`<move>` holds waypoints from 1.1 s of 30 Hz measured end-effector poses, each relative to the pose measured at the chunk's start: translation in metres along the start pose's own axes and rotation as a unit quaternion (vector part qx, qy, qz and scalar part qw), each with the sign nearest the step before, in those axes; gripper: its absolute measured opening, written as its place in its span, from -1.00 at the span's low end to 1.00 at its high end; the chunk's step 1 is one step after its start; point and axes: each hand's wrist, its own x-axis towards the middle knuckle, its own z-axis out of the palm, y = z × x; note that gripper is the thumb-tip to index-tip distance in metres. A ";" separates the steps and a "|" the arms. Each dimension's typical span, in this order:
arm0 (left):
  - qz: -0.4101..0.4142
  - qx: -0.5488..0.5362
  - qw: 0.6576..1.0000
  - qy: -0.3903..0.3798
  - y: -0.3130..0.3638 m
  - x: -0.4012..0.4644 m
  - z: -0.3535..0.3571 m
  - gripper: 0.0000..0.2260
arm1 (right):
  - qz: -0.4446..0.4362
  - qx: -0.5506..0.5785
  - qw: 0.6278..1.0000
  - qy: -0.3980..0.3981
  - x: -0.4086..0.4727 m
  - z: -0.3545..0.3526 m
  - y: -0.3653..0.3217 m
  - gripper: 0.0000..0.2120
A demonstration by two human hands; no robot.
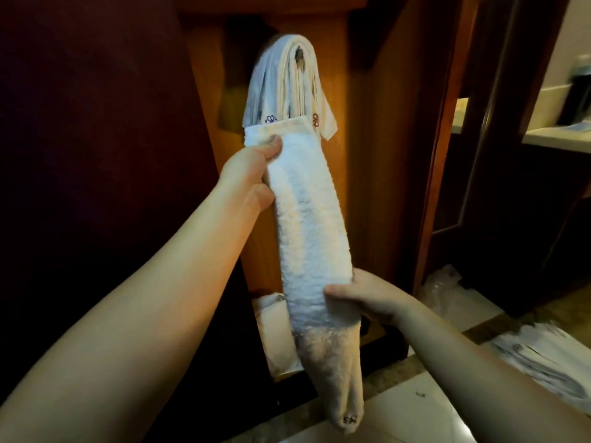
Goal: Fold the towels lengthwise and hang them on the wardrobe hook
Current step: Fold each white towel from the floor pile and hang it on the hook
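A long white towel (307, 225), folded into a thin strip, hangs almost straight up and down just in front of other folded towels (287, 87) draped over the hook (300, 54) on the brown wardrobe (361, 155).

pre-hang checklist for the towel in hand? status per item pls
1. Towel folded into a long narrow strip: ok.
2. Left hand pinches the top end: ok.
3. Right hand grips the lower part: ok.
4. Towel raised to the hook: not ok, its top edge sits below the hook.
5. Free room on the hook: cannot tell, hung towels already cover it.
6. Bottom end tidy: not ok, it splits into two loose tails.
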 end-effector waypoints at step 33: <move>-0.059 0.263 0.963 -0.004 -0.130 0.042 -0.105 -0.73 | -0.039 0.303 0.938 0.164 0.022 -0.006 -0.088 -0.50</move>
